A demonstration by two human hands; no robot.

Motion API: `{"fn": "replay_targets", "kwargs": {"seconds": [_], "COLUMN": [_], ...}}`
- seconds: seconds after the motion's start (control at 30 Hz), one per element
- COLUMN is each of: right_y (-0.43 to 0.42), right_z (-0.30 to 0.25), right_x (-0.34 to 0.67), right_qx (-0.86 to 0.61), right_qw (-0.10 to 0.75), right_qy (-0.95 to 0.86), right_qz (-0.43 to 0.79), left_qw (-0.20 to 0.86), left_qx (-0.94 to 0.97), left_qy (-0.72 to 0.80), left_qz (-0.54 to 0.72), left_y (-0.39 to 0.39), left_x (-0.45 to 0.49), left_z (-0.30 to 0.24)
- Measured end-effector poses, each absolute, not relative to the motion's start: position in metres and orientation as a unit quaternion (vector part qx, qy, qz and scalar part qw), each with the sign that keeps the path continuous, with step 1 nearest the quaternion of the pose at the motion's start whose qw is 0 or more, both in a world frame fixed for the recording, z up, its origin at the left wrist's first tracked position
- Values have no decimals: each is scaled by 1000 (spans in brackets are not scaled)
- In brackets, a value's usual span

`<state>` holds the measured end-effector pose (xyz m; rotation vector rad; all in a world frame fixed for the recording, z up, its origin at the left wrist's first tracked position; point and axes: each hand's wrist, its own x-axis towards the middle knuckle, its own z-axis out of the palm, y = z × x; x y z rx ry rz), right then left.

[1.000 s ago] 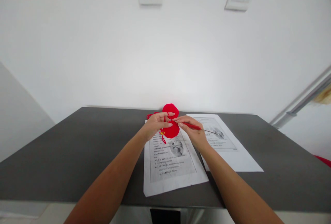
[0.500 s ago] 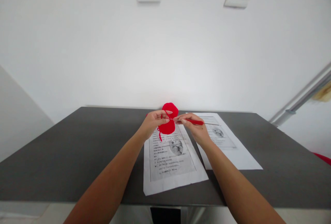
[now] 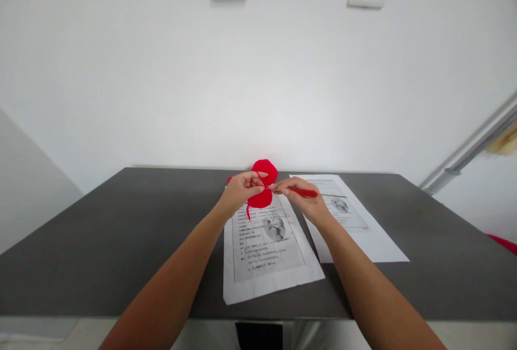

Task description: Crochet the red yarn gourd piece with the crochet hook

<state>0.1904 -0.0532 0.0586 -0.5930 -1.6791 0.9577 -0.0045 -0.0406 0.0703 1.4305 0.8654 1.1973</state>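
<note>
Got a flat round red yarn piece point(image 3: 260, 199) over the far end of a creased white printed paper sheet point(image 3: 269, 280), can't tell if touching it; pinched between thumb and fingers of the left hand point(image 3: 241, 191), so partly blocked from view; trailing a loose red strand point(image 3: 248, 212) below; gripping a slim metal hook with a red handle point(image 3: 305, 192) in the right hand point(image 3: 304, 195), pointed left at the piece, too small to tell whether through a stitch; just behind, a rounded red yarn bundle point(image 3: 264, 169) near the white wall point(image 3: 258, 70); over to the right, a second white printed sheet point(image 3: 375, 245), partly covered by the right hand; under everything, a dark grey table point(image 3: 100, 242); off at far right, a grey slanted pipe point(image 3: 476, 148).
</note>
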Motion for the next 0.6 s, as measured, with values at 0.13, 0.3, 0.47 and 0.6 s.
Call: {"fn": "replay_targets", "kwargs": {"seconds": [0.13, 0.3, 0.47, 0.6], "right_y": [-53, -56, -57, -57], "right_z": [57, 60, 59, 57], "right_x": [189, 187, 185, 184], "right_qx": [-263, -291, -290, -296], "right_qw": [528, 512, 500, 496], "right_qy": [-720, -754, -782, -788], "right_qz": [365, 290, 234, 213], "left_qw": [485, 424, 380, 373], "left_qx": [611, 643, 652, 650], "left_qy": [366, 362, 374, 379], "left_qz": [507, 525, 538, 543], "left_y": [-41, -40, -42, -44], "left_x": [-4, -3, -2, -1], "left_z": [69, 66, 65, 66]}}
